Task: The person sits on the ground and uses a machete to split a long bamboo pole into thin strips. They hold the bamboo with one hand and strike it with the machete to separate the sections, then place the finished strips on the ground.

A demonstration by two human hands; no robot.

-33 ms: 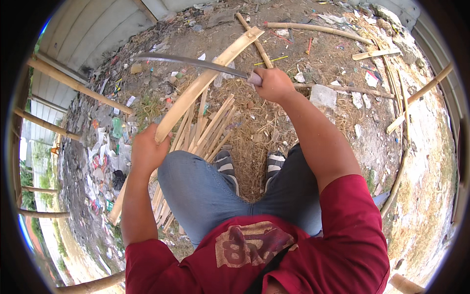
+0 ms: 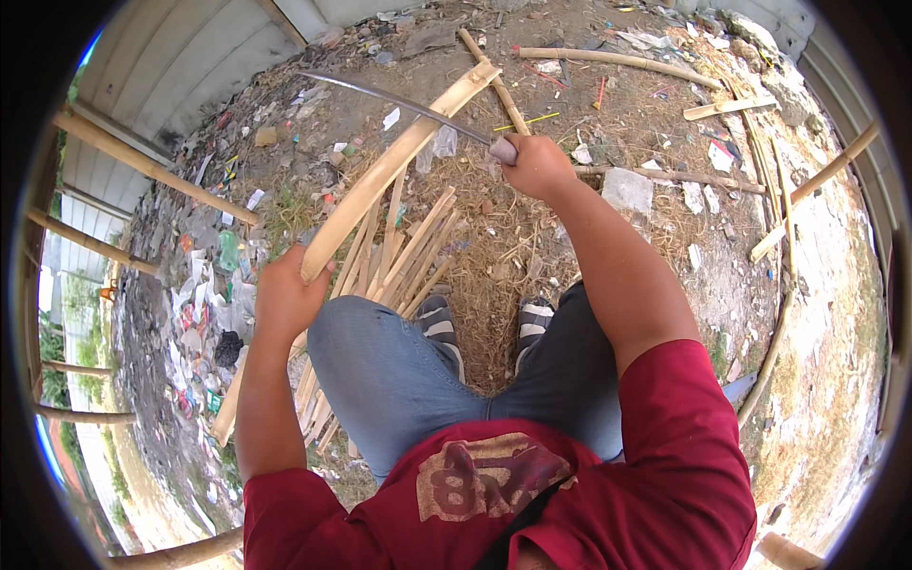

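Observation:
My left hand [image 2: 293,289] is closed around the near end of a split bamboo strip [image 2: 375,176], which slants up and away to the right. My right hand [image 2: 541,167] grips the pale handle of a machete [image 2: 375,92]. Its long blade points far left and crosses the strip near its far end, touching or just over it; I cannot tell which. Beneath the strip, a pile of thin bamboo slats [image 2: 404,255] lies beside my left leg. A whole bamboo pole [image 2: 494,81] rests on the ground behind the strip's far end.
Bamboo poles [image 2: 617,62] lie on the ground at the far right, near a pale stone block [image 2: 628,190]. Litter and plastic [image 2: 195,294] cover the ground to the left. A saw blade [image 2: 739,388] shows beside my right hip. Bamboo rails [image 2: 157,166] stand along the left.
The machete blade has swung, its tip now farther away and to the right. The strip's far end has dipped slightly nearer. Both hands keep their grips.

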